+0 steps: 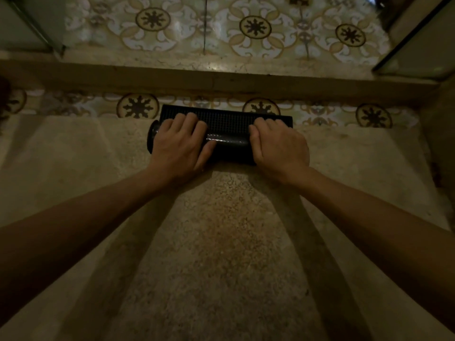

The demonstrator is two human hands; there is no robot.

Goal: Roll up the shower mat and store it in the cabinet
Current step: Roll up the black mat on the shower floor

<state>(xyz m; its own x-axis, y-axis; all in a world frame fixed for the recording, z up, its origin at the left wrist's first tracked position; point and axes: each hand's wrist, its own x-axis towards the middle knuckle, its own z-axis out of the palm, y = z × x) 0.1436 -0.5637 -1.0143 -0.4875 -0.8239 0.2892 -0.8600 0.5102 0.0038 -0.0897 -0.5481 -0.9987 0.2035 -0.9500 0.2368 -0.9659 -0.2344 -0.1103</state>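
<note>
So we're looking straight down at our two bare arms reaching out over a speckled beige stone floor [221, 242]. The black rubber shower mat with the gridded texture [229, 134] is lying on that floor, mostly wound into a tight tube that runs left to right, with only a short flat strip of it left unrolled on the far side. The rolled part looks smooth and a bit shiny; the flat strip shows the little grid pattern.

Our left hand [179, 146] sits on top of the left part of the roll, palm down, fingers [189, 121] fairly close together and draped over the top of the tube onto the flat strip, thumb lying along the near side. Just past it the open round end of the roll pokes out on the left. Our right hand [280, 146] is on the right part of the roll, same deal: fingers curled over the top, close together, pressing on the mat rather than wrapped all the way around it. The bare middle of the roll shows between the two hands.

Right behind the mat there's a band of patterned floor tiles with dark star-like medallions [138, 107], and the far edge of the mat lies on it. Behind that runs a raised tan stone curb [221, 80], then more of the same patterned tile. Glass panels [418, 45] stand at the top corners. Lighting is pretty dim overall.
</note>
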